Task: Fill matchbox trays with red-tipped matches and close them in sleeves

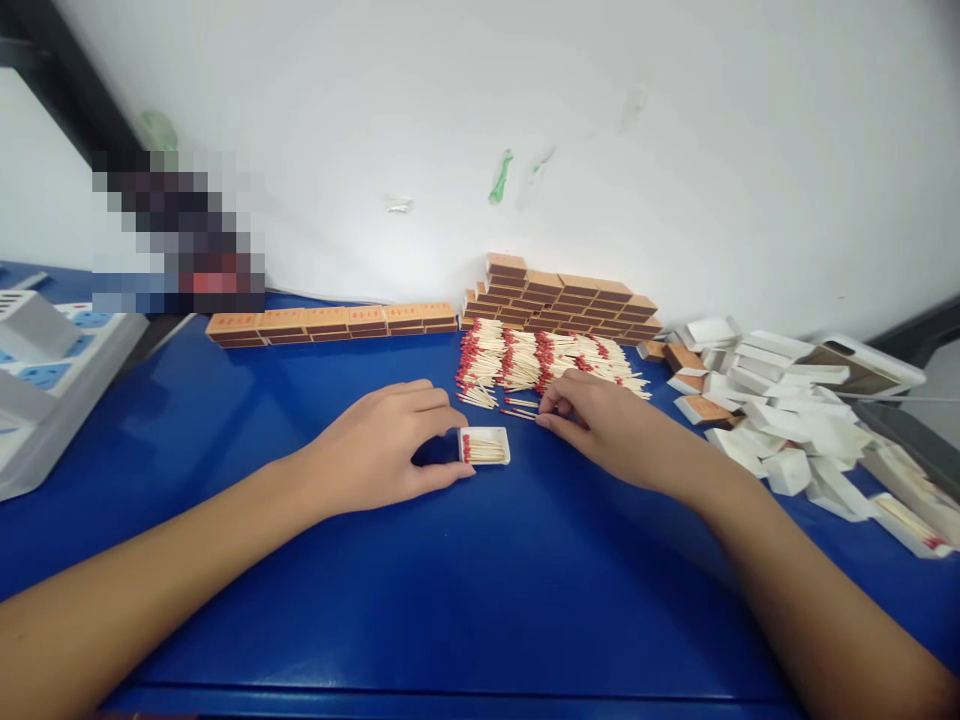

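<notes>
On the blue table [465,590], my left hand [382,450] grips a small white matchbox tray [484,446] between thumb and fingers; the tray holds some red-tipped matches. My right hand [600,420] rests just right of the tray at the near edge of a big pile of red-tipped matches [540,362], its fingers pinched together on matches. A few loose matches [517,405] lie between the pile and the tray.
Closed tan matchboxes stand stacked against the wall [570,295], with a low row [330,323] to their left. A heap of empty white trays and sleeves [780,410] lies at the right. A white power strip [45,380] sits at the left.
</notes>
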A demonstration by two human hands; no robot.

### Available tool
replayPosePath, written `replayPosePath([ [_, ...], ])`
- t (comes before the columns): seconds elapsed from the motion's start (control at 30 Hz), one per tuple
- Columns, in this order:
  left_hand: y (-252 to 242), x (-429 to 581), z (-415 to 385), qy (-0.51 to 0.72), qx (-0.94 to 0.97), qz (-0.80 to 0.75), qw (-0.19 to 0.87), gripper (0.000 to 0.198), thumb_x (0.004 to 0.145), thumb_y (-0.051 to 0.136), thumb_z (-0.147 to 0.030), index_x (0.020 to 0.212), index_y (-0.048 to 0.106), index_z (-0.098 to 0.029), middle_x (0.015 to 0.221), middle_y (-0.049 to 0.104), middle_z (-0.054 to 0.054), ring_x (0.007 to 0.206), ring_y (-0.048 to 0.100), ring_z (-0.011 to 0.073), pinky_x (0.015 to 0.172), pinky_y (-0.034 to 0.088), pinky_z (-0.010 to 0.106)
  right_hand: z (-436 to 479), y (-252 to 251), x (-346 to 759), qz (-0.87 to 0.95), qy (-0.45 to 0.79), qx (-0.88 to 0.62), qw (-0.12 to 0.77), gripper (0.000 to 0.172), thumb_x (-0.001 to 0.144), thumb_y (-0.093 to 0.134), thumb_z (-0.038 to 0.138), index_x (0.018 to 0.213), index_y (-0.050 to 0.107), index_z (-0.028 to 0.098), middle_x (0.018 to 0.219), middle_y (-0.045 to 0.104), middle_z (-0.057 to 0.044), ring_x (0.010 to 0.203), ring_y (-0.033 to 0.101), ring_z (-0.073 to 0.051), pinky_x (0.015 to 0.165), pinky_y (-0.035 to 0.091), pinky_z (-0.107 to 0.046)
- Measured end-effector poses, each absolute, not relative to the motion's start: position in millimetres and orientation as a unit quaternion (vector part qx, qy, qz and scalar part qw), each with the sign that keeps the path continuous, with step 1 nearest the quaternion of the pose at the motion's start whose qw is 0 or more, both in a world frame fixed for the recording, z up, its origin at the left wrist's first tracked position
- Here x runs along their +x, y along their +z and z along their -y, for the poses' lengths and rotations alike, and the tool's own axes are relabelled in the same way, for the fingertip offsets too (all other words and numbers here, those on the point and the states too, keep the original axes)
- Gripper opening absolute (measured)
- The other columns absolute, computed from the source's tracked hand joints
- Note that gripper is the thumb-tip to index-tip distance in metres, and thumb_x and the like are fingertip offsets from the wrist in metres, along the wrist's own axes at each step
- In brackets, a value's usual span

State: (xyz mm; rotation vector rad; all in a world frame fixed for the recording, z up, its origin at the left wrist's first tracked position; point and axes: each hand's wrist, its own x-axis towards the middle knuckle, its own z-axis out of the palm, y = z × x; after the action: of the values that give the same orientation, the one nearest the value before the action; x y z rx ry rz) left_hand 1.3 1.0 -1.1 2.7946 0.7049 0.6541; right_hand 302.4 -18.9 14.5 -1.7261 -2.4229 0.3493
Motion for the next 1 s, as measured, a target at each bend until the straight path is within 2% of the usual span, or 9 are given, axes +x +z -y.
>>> replayPosePath([
  [0.1, -1, 1, -1, 0.219, 0.941, -0.239, 0.093, 0.028, 0.101, 0.072, -0.04, 0.114, 0.076, -0.016, 0.093, 0.07, 0.004, 0.088, 0.063, 0.021, 0.08, 0.049, 0.034, 20, 16, 306, 0.812, 0.12, -0.567, 0.065, 0.016, 0.102, 0.053, 0.019, 0.092, 0.066, 0.022, 0.096, 0.07, -0.008, 0.082, 0.066, -0.022, 0.07, 0.048, -0.034],
  [0.33, 0, 1, 0, 0.219, 0.941, -0.241, 0.09, 0.028, 0.102, 0.071, -0.041, 0.114, 0.076, -0.017, 0.093, 0.07, 0.004, 0.088, 0.063, 0.0209, 0.08, 0.049, 0.034, 21, 13, 298, 0.822, 0.094, -0.551, 0.108, 0.016, 0.106, 0.051, 0.026, 0.095, 0.061, 0.021, 0.099, 0.068, -0.009, 0.084, 0.065, -0.022, 0.073, 0.047, -0.035],
  [0.53, -2, 1, 0, 0.219, 0.942, -0.24, 0.09, 0.028, 0.101, 0.071, -0.041, 0.113, 0.076, -0.016, 0.093, 0.07, 0.005, 0.089, 0.064, 0.0212, 0.08, 0.049, 0.034, 22, 12, 294, 0.827, 0.101, -0.545, 0.097, 0.016, 0.106, 0.05, 0.024, 0.094, 0.061, 0.022, 0.098, 0.067, -0.007, 0.085, 0.064, -0.022, 0.074, 0.047, -0.034],
  [0.77, -1, 1, -1, 0.219, 0.942, -0.237, 0.086, 0.028, 0.101, 0.072, -0.041, 0.113, 0.076, -0.016, 0.092, 0.07, 0.004, 0.088, 0.063, 0.0211, 0.079, 0.049, 0.034, 20, 6, 292, 0.825, 0.099, -0.543, 0.117, 0.011, 0.106, 0.056, 0.03, 0.1, 0.062, 0.022, 0.101, 0.066, -0.007, 0.086, 0.062, -0.023, 0.073, 0.046, -0.034],
  [1.0, -1, 1, -1, 0.219, 0.942, -0.238, 0.088, 0.028, 0.101, 0.072, -0.04, 0.112, 0.076, -0.015, 0.092, 0.069, 0.004, 0.088, 0.063, 0.0211, 0.079, 0.048, 0.034, 20, 6, 291, 0.825, 0.113, -0.54, 0.118, 0.015, 0.108, 0.051, 0.028, 0.097, 0.059, 0.021, 0.099, 0.066, -0.008, 0.084, 0.062, -0.022, 0.073, 0.046, -0.035],
])
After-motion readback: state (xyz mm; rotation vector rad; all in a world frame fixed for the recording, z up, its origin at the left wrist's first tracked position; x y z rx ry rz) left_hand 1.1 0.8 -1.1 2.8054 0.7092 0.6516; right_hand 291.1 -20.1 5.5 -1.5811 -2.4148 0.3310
